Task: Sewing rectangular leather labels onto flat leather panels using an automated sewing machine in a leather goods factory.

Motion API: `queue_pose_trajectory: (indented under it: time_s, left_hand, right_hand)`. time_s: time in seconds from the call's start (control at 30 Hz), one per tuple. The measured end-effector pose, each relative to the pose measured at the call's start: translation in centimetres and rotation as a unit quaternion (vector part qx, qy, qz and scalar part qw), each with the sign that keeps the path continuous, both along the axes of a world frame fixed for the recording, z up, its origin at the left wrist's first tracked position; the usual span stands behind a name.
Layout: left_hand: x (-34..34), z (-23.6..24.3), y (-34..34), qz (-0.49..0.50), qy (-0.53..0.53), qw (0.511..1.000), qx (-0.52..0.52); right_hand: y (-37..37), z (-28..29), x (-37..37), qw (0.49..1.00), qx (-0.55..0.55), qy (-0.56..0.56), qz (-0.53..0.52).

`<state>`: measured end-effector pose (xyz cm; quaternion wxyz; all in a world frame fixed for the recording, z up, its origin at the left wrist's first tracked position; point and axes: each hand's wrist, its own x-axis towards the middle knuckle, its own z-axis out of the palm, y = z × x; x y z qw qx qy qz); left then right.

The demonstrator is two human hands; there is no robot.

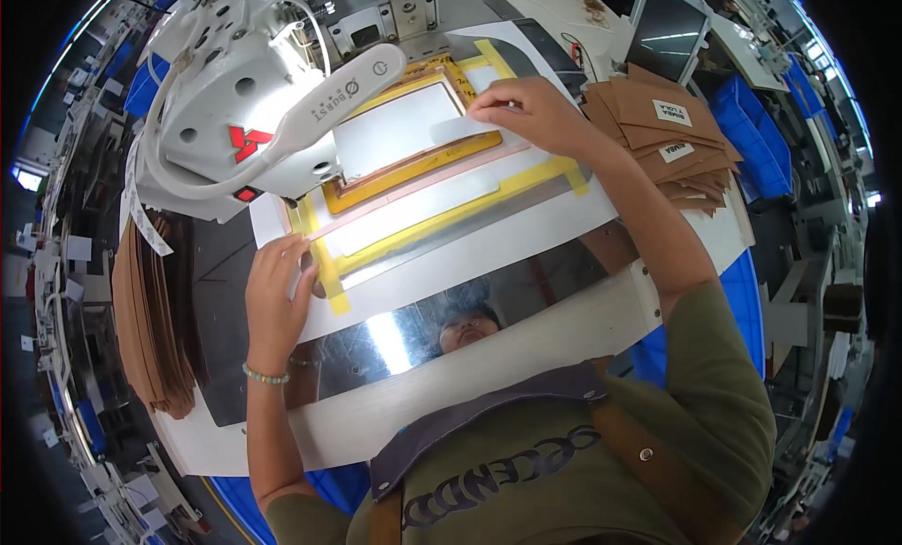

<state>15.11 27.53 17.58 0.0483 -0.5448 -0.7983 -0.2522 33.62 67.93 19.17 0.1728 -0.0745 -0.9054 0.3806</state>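
Note:
A flat sewing template [418,211] edged with yellow tape lies beneath the white sewing machine head [221,122]. In it sits a yellow frame [413,174] around a pale rectangular panel. My right hand [537,117] is over the frame's right side, thumb and fingers pinched on a thin whitish strip [456,131] that reaches over the panel. My left hand [279,287] rests at the template's left edge, its fingertips by the end of a pink strip [423,192]. The left thumb stands apart from the fingers; I see nothing held there.
Brown folded pieces [150,319] hang in a stack at the left. More brown pieces with white labels [658,132] are piled at the right, near a blue bin [752,136]. A shiny metal plate [470,324] lies in front. A grey lamp arm [343,99] overhangs the frame.

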Motion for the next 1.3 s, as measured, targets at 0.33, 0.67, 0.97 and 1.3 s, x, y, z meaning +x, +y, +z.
queue_pose_trajectory:
  time_s: [0.33, 0.67, 0.97, 1.3]
  left_hand:
    - [-3.0, -2.3, 5.2, -0.041, 0.02, 0.991, -0.122]
    - [-2.5, -2.8, 4.4, -0.057, 0.07, 0.982, -0.166]
    - [-1.6, -2.6, 4.9, -0.034, 0.046, 0.987, -0.152]
    - [-1.8, -2.6, 4.8, -0.027, 0.067, 0.984, -0.163]
  right_hand:
    - [-5.2, -4.2, -11.9, 0.986, 0.012, -0.094, 0.14]
    - [-7.7, -4.9, -12.2, 0.993, 0.016, -0.053, 0.105]
    - [-7.2, -3.6, -12.1, 0.988, 0.027, -0.095, 0.119]
    - [1.7, 1.9, -8.3, 0.967, 0.106, -0.22, 0.075]
